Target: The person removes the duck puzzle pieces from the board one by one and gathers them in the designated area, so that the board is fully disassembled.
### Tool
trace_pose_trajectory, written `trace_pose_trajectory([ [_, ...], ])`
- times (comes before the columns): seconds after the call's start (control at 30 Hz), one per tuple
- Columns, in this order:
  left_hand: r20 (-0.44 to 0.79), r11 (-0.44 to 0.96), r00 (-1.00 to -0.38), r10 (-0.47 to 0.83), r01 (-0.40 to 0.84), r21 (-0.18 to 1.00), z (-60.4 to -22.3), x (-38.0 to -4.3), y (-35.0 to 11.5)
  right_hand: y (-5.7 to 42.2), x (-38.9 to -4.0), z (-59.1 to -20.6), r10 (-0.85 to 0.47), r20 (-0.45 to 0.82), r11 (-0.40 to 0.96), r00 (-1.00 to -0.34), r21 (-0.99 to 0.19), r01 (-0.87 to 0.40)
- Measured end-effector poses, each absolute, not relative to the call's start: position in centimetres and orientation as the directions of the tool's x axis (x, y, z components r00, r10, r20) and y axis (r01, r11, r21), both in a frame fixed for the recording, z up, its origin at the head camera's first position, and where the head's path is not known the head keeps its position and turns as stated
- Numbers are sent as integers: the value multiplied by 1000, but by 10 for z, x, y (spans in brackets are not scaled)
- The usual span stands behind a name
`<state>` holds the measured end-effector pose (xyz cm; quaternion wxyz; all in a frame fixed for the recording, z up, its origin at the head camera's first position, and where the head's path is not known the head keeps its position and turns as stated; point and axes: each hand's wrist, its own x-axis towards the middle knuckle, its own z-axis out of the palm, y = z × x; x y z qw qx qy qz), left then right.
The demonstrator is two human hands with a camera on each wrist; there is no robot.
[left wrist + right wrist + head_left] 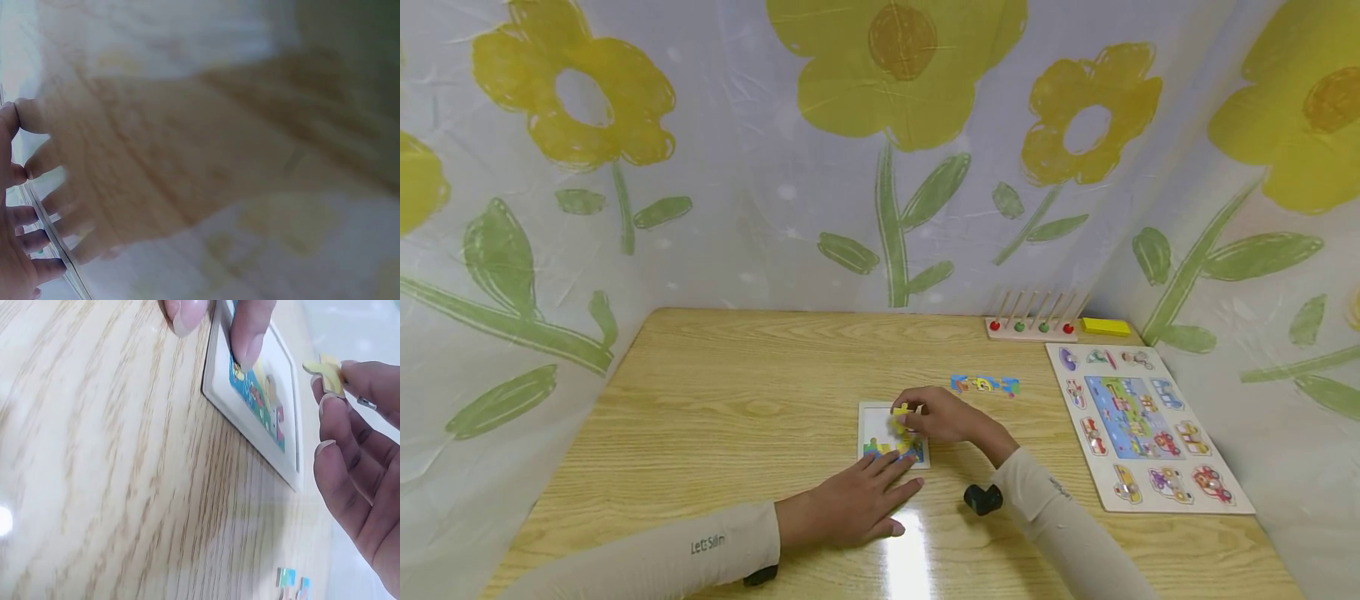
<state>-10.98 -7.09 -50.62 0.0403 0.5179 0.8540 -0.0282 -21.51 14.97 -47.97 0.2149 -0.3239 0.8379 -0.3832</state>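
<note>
My right hand [946, 414] pinches a yellow jigsaw piece [330, 374] between thumb and fingertips, raised over a small white puzzle frame [861, 425]. Along the near side of that frame, several joined colourful pieces [256, 397] lie inside it, while its far part shows a bare white base. My left hand [853, 504] lies flat with fingers straight, its fingertips resting on the near pieces. In the left wrist view the left fingers [37, 209] appear at the left edge beside the frame's edge; most of that view is a blurred reflection-like surface.
Several loose jigsaw pieces [985, 384] lie beyond the right hand. A large knobbed picture board [1075, 450] is at the right. Behind it stand a peg rack with beads [1032, 328] and a yellow block [1105, 327]. Flower-printed curtains [760, 208] enclose the wooden table [715, 400].
</note>
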Motion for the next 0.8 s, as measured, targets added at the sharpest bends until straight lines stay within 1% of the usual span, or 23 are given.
trace_pose_trajectory([
  [0.23, -104, 468, -466, 879, 884, -5, -508, -111, -71, 156, -217, -484, -680, -107, 515, -725, -774, -369],
  [0.43, -105, 471, -467, 878, 882, 19, -508, -111, -71, 161, -216, -488, -657, -90, 508, -748, -787, -351],
  [0.57, -110, 472, -469, 877, 881, 10, -506, -110, -70, 166, -216, -489, -635, -78, 526, -769, -773, -356],
  [0.8, -91, 468, -465, 880, 883, 15, -505, -110, -71, 173, -214, -488, -622, -72, 532, -780, -770, -353],
])
